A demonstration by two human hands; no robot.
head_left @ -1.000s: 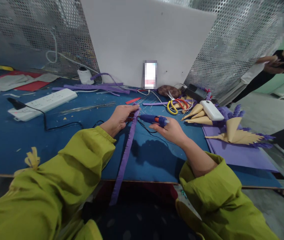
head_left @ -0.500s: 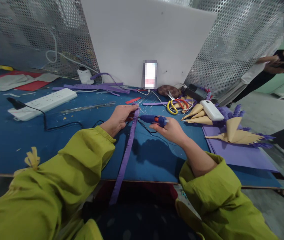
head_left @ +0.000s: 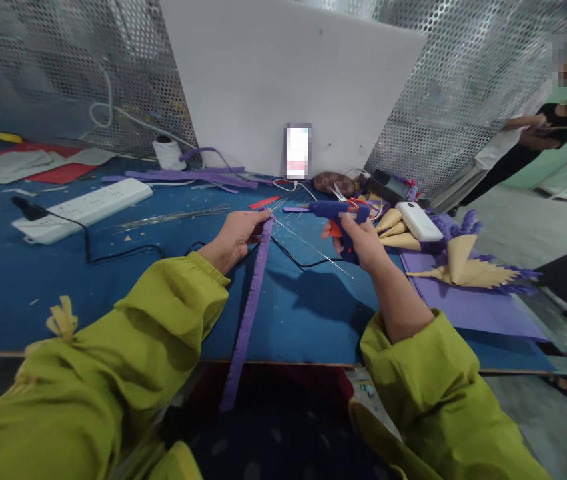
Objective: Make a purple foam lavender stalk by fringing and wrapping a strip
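My left hand pinches the top end of a purple paper strip, which hangs down over the table's front edge. A thin wire runs from those fingertips toward the lower right. My right hand is wrapped round the handle of a blue glue gun, its nozzle pointing left, apart from the strip. The gun's black cord trails over the blue table beneath the wire.
A white power strip lies at left, near loose wires. Purple strips, a phone and scissors are behind. At right lie tan paper cones and purple sheets. A person stands beyond.
The glue gun in my right hand has moved right and up, away from the strip, and its body now shows side-on. The thin wire shows between the hands. My left hand has barely moved.
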